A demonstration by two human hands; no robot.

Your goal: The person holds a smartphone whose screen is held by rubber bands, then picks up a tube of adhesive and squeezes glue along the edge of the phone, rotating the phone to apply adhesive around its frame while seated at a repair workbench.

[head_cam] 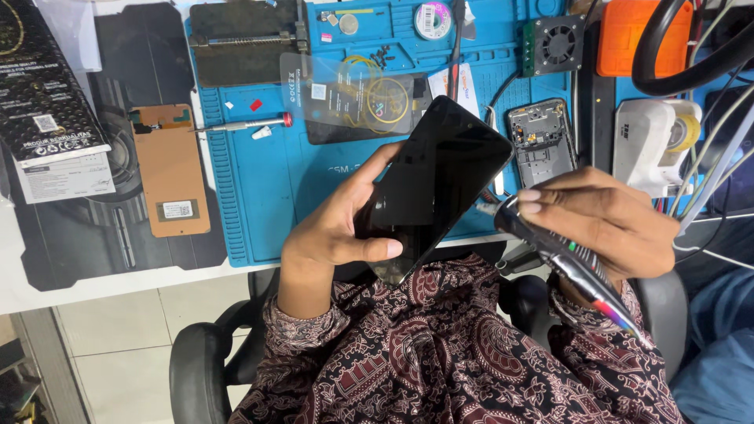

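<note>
My left hand [334, 228] grips a black smartphone [436, 184] by its lower edge, holding it tilted above the front edge of the blue work mat [259, 204]. Its dark screen faces up. My right hand [609, 224] holds a dark glue tube [569, 263] with a shiny multicoloured tail, its tip touching or almost touching the phone's right edge. Behind the phone lies a clear protective film [345, 94] over a dark panel.
A copper-backed display panel [169, 169] lies left of the mat beside a black box [39, 78]. On the mat are a red-tipped screwdriver [247, 123], an opened phone frame [542, 141], a small fan [556, 45] and a solder wire spool [433, 20]. Cables [707, 157] crowd the right.
</note>
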